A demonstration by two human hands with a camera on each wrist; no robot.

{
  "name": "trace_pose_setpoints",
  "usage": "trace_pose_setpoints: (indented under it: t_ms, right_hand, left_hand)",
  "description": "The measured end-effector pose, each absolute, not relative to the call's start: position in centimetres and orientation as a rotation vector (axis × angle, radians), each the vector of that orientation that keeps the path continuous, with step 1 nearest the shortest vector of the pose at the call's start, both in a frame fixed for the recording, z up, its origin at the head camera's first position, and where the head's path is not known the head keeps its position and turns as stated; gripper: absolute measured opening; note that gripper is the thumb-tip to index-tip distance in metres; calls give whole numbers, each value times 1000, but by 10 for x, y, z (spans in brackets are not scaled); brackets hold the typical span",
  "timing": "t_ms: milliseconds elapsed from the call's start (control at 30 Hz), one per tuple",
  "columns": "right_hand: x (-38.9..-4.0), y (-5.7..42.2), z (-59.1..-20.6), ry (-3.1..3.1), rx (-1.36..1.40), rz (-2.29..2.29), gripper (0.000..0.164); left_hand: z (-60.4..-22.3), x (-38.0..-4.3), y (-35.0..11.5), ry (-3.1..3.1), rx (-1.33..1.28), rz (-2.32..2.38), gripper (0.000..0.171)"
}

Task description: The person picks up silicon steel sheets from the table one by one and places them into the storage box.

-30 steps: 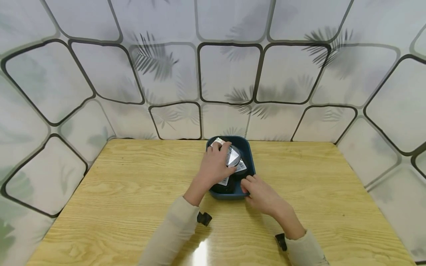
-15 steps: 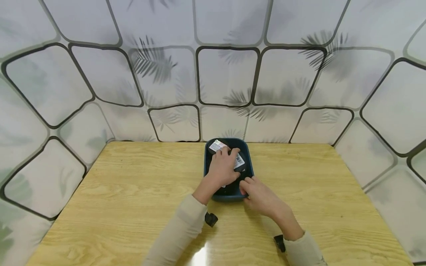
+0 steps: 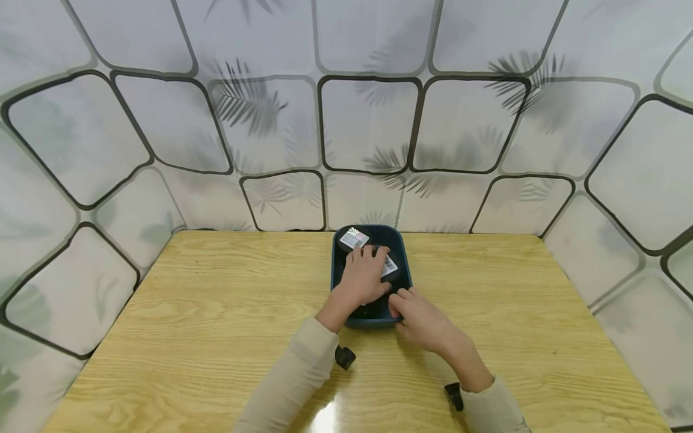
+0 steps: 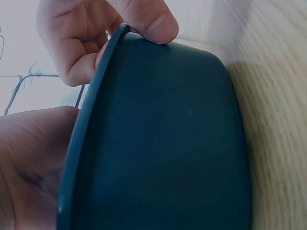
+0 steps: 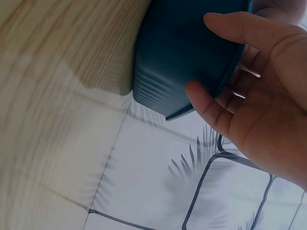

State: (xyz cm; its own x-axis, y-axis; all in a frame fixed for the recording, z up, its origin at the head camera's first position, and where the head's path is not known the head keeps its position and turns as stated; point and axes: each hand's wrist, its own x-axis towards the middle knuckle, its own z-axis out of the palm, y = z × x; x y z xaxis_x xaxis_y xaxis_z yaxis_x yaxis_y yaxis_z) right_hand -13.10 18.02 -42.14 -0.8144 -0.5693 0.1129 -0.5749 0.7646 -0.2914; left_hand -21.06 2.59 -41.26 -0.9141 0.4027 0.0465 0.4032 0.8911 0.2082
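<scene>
A dark blue plastic bin (image 3: 403,264) stands at the table's far edge, with several round black labelled things in it. My left hand (image 3: 364,278) reaches into the bin, its thumb and index finger curved around the left side of a round black thing with a white barcode label (image 3: 389,265). Its palm hides the things beneath. Another round black thing with a white label (image 3: 354,238) lies in the far left corner. My right hand (image 3: 425,320) grips the rim at the near right corner; in the left wrist view its thumb (image 4: 160,28) presses the outer wall.
The yellow wooden table (image 3: 216,313) spreads to both sides and in front of the bin. A patterned wall covering (image 3: 281,198) rises directly behind the table's far edge. Black wrist mounts (image 3: 344,357) hang from both sleeves.
My left hand has moved slightly right and lower into the bin. A silver-faced round thing seen by its fingers earlier no longer shows. The right hand keeps its grip on the rim.
</scene>
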Motion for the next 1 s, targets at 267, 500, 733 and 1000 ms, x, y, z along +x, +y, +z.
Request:
trace_pose_setpoints:
  t_ms: [267, 500, 733, 1000]
  right_hand:
    - [-131, 179, -420, -2943, 938, 494, 32]
    - [-131, 179, -420, -2950, 933, 493, 32]
    - [-131, 178, -420, -2961, 937, 500, 33]
    - [-131, 179, -419, -2963, 940, 506, 32]
  left_hand:
    - [-414, -211, 26, -3059, -674, -355, 71]
    - [-416, -211, 26, -3068, -672, -355, 72]
    - [-413, -207, 22, -3064, -680, -373, 75]
    - [-406, -200, 12, -3020, -676, -386, 70]
